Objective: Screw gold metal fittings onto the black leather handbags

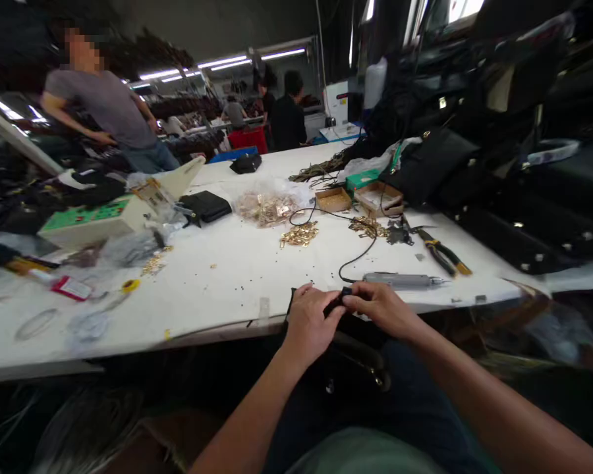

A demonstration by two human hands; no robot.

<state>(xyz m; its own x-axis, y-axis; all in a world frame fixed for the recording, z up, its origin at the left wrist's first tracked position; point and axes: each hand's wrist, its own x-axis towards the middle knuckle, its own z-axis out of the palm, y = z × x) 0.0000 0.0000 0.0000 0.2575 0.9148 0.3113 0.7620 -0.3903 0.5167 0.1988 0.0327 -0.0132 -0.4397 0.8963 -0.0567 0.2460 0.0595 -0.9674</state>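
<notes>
At the table's front edge, my left hand point(312, 322) is closed around a small black strap-like piece point(333, 304). My right hand point(381, 307) pinches the same piece from the other side, thumb and fingers together. The piece seems to belong to a dark bag point(358, 355) with shiny metal fittings resting over my lap; its lower part is lost in shadow. Just beyond my right hand lies a grey electric screwdriver point(404, 281) with a black cord point(358, 255).
Pliers point(445, 253) with yellow-black handles lie right. Gold hardware piles point(299, 234), a bag of fittings point(269, 205) and small boxes point(333, 199) sit mid-table. Black bags point(499, 230) crowd the right. A person point(106, 108) stands back left; several others are farther off.
</notes>
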